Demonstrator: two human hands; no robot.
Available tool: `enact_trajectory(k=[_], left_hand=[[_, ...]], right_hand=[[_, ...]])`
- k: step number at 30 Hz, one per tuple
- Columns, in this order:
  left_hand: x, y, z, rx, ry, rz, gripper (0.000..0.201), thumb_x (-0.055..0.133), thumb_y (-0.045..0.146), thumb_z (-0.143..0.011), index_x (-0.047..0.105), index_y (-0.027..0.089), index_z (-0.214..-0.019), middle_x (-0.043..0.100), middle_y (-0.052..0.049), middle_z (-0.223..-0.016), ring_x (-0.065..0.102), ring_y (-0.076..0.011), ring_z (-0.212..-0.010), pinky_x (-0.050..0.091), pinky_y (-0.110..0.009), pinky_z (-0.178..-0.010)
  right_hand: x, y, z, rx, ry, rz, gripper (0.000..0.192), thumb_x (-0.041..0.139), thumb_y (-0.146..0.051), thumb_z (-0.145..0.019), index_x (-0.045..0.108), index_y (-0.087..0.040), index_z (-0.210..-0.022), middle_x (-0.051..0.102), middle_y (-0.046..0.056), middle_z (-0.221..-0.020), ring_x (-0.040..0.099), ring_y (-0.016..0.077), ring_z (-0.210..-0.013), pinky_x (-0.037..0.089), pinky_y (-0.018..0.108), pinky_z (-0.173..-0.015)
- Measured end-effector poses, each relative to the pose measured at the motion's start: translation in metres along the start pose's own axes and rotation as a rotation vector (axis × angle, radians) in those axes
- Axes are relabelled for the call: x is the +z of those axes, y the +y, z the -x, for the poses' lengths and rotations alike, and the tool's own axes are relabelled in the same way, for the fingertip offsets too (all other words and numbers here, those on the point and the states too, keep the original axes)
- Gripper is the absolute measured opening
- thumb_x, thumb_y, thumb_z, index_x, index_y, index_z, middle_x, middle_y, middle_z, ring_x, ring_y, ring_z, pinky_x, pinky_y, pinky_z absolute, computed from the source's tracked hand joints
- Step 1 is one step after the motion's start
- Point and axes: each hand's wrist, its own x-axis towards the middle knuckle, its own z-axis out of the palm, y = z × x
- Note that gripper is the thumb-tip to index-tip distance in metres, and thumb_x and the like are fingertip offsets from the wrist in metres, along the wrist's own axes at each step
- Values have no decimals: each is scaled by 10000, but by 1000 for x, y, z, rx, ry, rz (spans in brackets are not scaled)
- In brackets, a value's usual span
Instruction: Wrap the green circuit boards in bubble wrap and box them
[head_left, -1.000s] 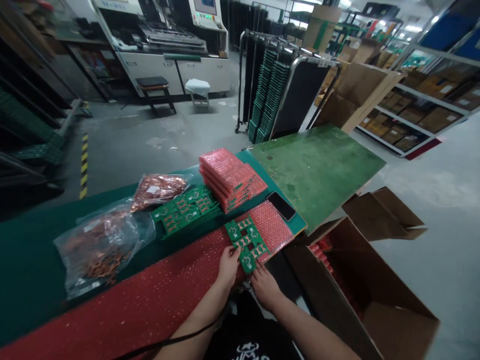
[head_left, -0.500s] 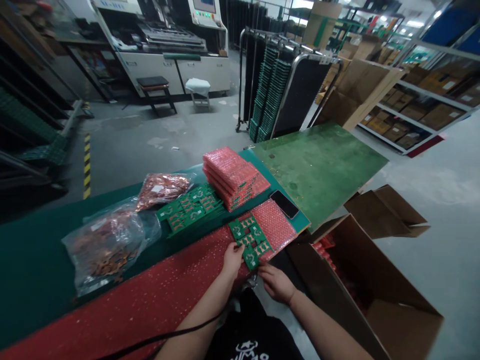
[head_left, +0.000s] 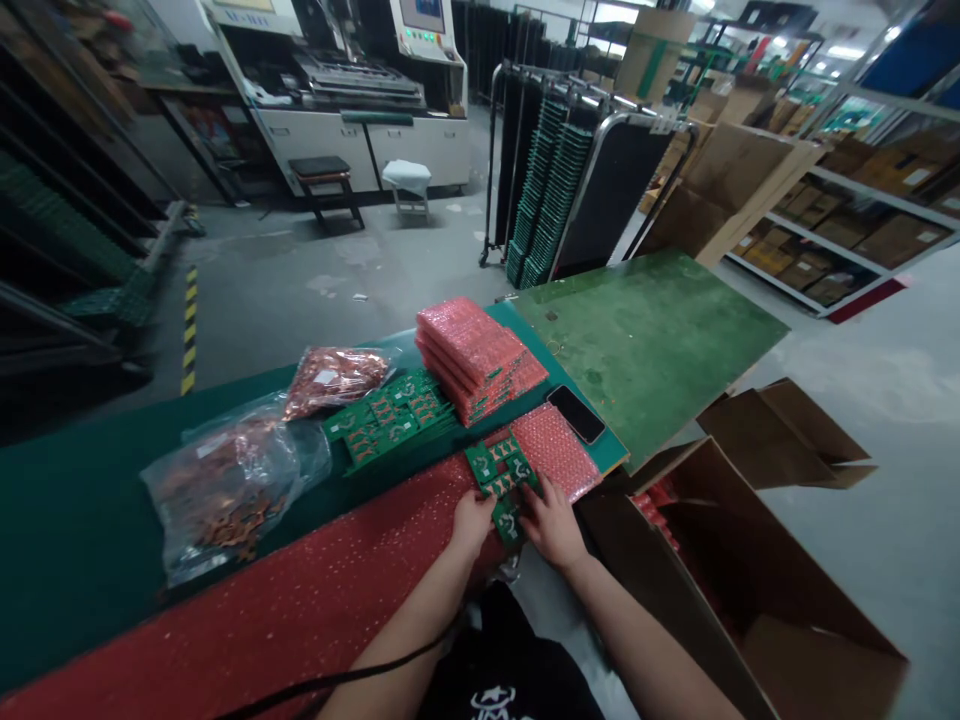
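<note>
A green circuit board panel (head_left: 492, 462) with copper-coloured parts lies partly over a pink bubble-wrap sheet (head_left: 559, 448) at the front edge of the table. My left hand (head_left: 472, 522) grips its left edge, thumb and fingers closed. On the opposite edge, the fingers of my right hand (head_left: 553, 522) are closed round the board, covering part of it. Behind the left hand is a stack of similar green boards (head_left: 390, 420). Beside that stack rises a pile of pink bubble-wrapped boards (head_left: 472, 350).
A phone (head_left: 576, 414) lies by the bubble wrap. Clear bags of copper-coloured pieces, one bag (head_left: 337, 380) behind another bag (head_left: 225, 480), rest on the left. An open cardboard box (head_left: 810, 560) stands on the right, below a green board surface (head_left: 652, 330).
My right hand has moved up from below the board's corner onto its right edge. My left hand stays at the left edge. The whole view has shifted slightly.
</note>
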Motion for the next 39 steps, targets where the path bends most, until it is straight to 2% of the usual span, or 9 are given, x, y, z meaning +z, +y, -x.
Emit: enact_trajectory(k=[4, 8, 12, 17, 20, 25, 28, 34, 39], left_hand=[[-17, 11, 1, 97, 4, -314, 74, 561, 177, -790, 554, 114, -753, 622, -74, -731, 627, -200, -767, 485, -283, -689], [-33, 22, 14, 327, 72, -660, 112, 548, 159, -787, 598, 133, -884, 590, -113, -983, 547, -252, -1018, 412, -355, -884], [-31, 19, 27, 593, -23, -1143, 231, 474, 166, -828, 577, 164, -1035, 528, -96, -1105, 502, -231, -1054, 428, -343, -890], [-24, 7, 29, 528, -79, -1040, 360, 505, 154, -800, 537, 166, -1157, 491, -95, -1219, 507, -200, -1066, 423, -293, -903], [-32, 7, 24, 521, -63, -865, 311, 508, 235, -813, 595, 145, -1097, 561, -112, -1147, 508, -218, -1072, 381, -319, -952], [-74, 11, 12, 152, -282, -204, 613, 209, 519, -884, 647, 108, -1008, 657, -107, -975, 591, -225, -942, 439, -330, -844], [-106, 2, 8, -6, -105, 9, 719, 185, 618, -842, 555, 80, -1142, 645, -142, -989, 617, -217, -810, 479, -326, -685], [-127, -26, 16, 156, 194, -482, 418, 451, 237, -824, 503, 58, -1199, 575, -157, -1148, 561, -201, -1035, 409, -280, -908], [-117, -26, 30, 156, 230, -767, 445, 415, 201, -855, 425, 83, -1284, 481, -165, -1249, 543, -219, -1073, 409, -288, -898]], right_hand=[[4, -2, -15, 73, -153, 26, 450, 512, -197, -812, 521, -132, -1258, 438, 131, -1345, 387, 273, -1230, 352, 393, -1022], [12, -1, -11, 75, -135, 2, 440, 497, -176, -810, 535, -149, -1247, 437, 123, -1347, 403, 269, -1219, 348, 389, -1030], [18, 5, -12, 133, -56, -132, 457, 524, -158, -750, 542, -156, -1206, 436, 136, -1324, 419, 278, -1209, 367, 408, -1011], [1, 16, -36, 480, -108, -448, 516, 540, -163, -697, 456, -74, -1198, 590, 150, -1037, 581, 253, -977, 467, 384, -874], [-19, 2, -47, 417, -268, -583, 458, 515, -150, -700, 474, -98, -1153, 625, 104, -952, 607, 221, -882, 489, 345, -811], [-26, -78, -39, 90, -295, -334, 649, 465, -73, -687, 385, -153, -1326, 506, 135, -1215, 562, 226, -1034, 437, 329, -891], [-8, -132, -32, 114, -456, -174, 772, 483, -72, -701, 223, -124, -1426, 424, 207, -1284, 618, 246, -917, 478, 341, -789], [28, -156, -35, 86, -656, -189, 801, 572, -89, -699, 220, -63, -1419, 378, 242, -1327, 563, 283, -1060, 451, 353, -880], [18, -147, -88, -225, -404, -195, 337, 443, -108, -825, 580, -154, -1130, 571, 99, -1059, 552, 182, -983, 434, 273, -877]])
